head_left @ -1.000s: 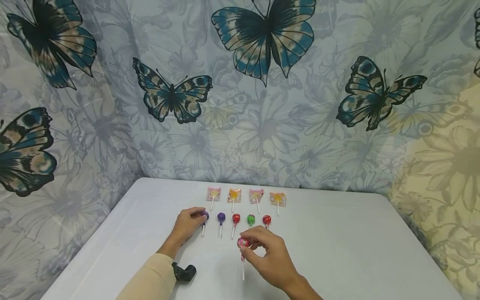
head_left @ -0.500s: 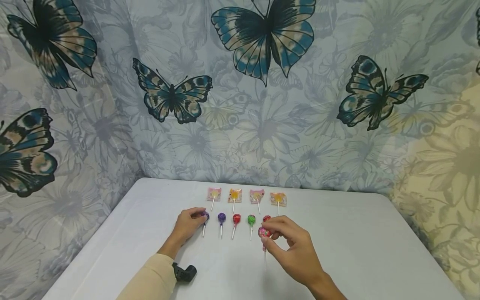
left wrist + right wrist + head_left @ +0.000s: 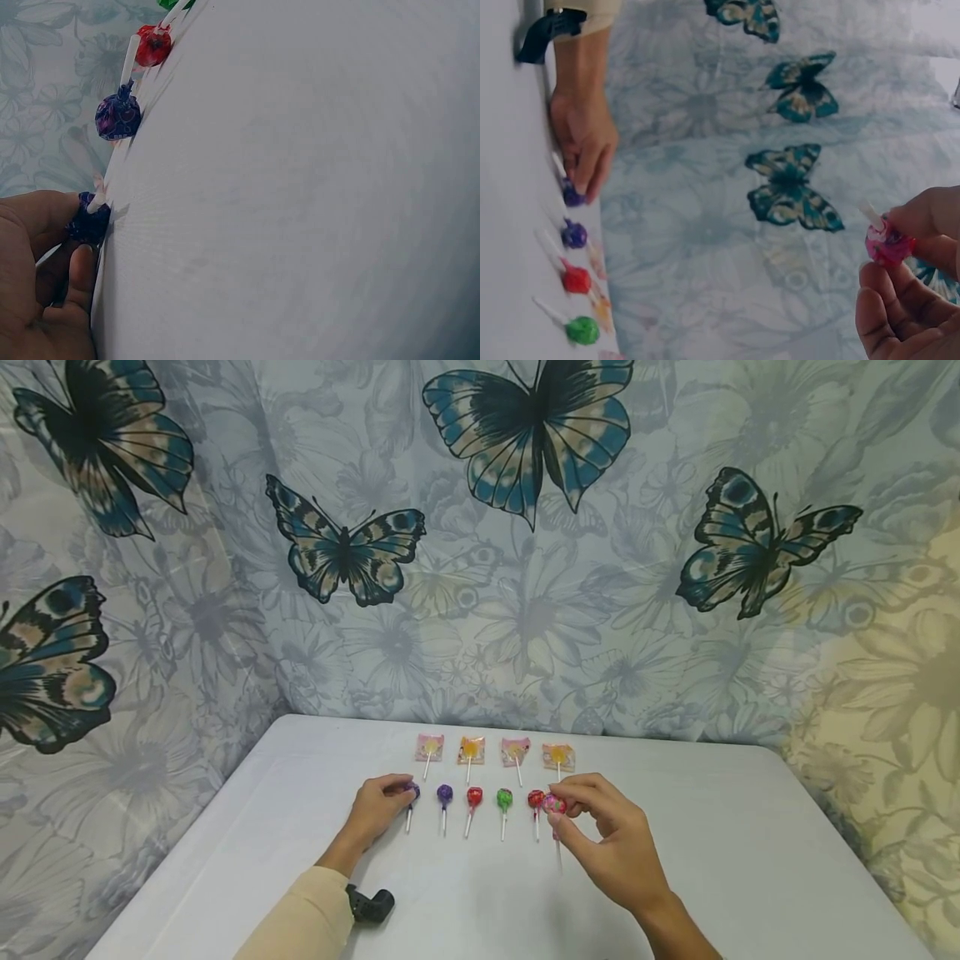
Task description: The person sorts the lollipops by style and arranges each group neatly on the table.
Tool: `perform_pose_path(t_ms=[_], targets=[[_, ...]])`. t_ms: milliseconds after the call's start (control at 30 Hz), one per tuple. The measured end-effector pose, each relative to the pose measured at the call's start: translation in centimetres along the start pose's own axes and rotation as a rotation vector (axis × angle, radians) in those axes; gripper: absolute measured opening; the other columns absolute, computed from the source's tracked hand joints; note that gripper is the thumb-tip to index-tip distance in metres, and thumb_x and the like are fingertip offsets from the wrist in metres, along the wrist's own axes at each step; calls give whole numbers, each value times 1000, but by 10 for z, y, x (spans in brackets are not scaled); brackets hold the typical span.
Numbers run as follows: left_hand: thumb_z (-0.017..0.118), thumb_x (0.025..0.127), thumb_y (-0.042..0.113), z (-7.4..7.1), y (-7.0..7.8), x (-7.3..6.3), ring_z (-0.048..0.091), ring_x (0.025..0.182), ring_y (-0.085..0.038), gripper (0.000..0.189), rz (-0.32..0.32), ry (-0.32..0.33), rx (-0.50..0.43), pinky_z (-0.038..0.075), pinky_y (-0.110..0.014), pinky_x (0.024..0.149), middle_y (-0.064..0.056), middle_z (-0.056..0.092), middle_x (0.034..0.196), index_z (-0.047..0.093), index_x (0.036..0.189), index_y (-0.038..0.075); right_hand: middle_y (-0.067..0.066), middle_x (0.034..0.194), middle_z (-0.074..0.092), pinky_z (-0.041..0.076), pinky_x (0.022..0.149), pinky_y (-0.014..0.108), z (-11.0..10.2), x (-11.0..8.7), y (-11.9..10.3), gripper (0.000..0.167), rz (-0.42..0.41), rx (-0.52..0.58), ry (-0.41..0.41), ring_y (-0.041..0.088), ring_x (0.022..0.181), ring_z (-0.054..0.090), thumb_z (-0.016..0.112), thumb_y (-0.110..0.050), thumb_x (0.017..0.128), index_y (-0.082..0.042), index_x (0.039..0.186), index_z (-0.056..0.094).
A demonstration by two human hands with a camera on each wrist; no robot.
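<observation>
My right hand (image 3: 611, 839) pinches a pink lollipop (image 3: 554, 804) by its wrapped ball, stick pointing down, at the right end of the front row. In the right wrist view the pink lollipop (image 3: 889, 244) hangs between thumb and fingers, above the table. My left hand (image 3: 375, 810) pinches the ball of the leftmost purple lollipop (image 3: 88, 219), which lies on the table. Between the hands lie another purple lollipop (image 3: 445, 794), a red lollipop (image 3: 474, 797), a green lollipop (image 3: 505, 797) and a second red lollipop (image 3: 535, 799), sticks toward me.
Behind them lies a row of flat lollipops in clear wrappers, among them a pink one (image 3: 430, 747) and an orange one (image 3: 558, 757). The white table (image 3: 712, 827) meets a butterfly-patterned cloth (image 3: 525, 635) at the back. A black device (image 3: 371, 906) sits at my left wrist.
My right hand has carried the pink lollipop rightward and away from me, from in front of the row to beside the right-hand red lollipop. The left hand stays in place.
</observation>
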State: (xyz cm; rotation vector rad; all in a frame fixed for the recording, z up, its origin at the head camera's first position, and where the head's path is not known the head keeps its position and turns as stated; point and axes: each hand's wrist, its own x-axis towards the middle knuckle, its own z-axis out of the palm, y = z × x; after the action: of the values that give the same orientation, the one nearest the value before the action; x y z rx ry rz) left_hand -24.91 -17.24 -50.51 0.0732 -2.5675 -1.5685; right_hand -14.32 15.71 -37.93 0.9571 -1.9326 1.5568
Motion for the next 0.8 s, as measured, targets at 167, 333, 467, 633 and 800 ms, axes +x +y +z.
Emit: perform_pose_path(t_ms=[167, 333, 467, 633, 800], targets=[[72, 85, 7, 0, 1, 0, 58, 89, -18, 29, -4, -2, 6, 49, -35, 81, -2, 65, 95, 70, 114, 4, 16, 102, 61, 49, 75, 23, -8, 4, 8, 40, 6, -4, 20, 20, 84, 55, 67, 24, 74, 6, 110, 66], [72, 85, 8, 0, 1, -1, 58, 89, -18, 29, -14, -2, 6, 49, -35, 81, -2, 64, 95, 70, 114, 4, 16, 100, 62, 50, 76, 23, -13, 5, 21, 37, 7, -18, 30, 19, 83, 56, 66, 24, 75, 8, 109, 66], [72, 85, 8, 0, 1, -1, 58, 89, -18, 29, -14, 1, 2, 49, -35, 82, -2, 65, 95, 70, 114, 4, 16, 99, 62, 50, 77, 22, -16, 5, 33, 34, 27, -59, 44, 18, 83, 56, 66, 23, 76, 11, 108, 65], [72, 85, 8, 0, 0, -1, 59, 90, -18, 29, -13, 1, 6, 49, -36, 83, -2, 65, 96, 70, 114, 4, 19, 97, 62, 50, 75, 19, -17, 8, 41, 30, 62, -147, 67, 19, 80, 58, 67, 22, 77, 12, 105, 65], [72, 86, 8, 0, 0, -1, 59, 90, -17, 29, -13, 0, 12, 49, -36, 83, -1, 65, 97, 70, 114, 5, 22, 95, 63, 51, 72, 19, -16, 10, 47, 27, 110, -217, 92, 24, 77, 59, 67, 20, 77, 13, 103, 65]])
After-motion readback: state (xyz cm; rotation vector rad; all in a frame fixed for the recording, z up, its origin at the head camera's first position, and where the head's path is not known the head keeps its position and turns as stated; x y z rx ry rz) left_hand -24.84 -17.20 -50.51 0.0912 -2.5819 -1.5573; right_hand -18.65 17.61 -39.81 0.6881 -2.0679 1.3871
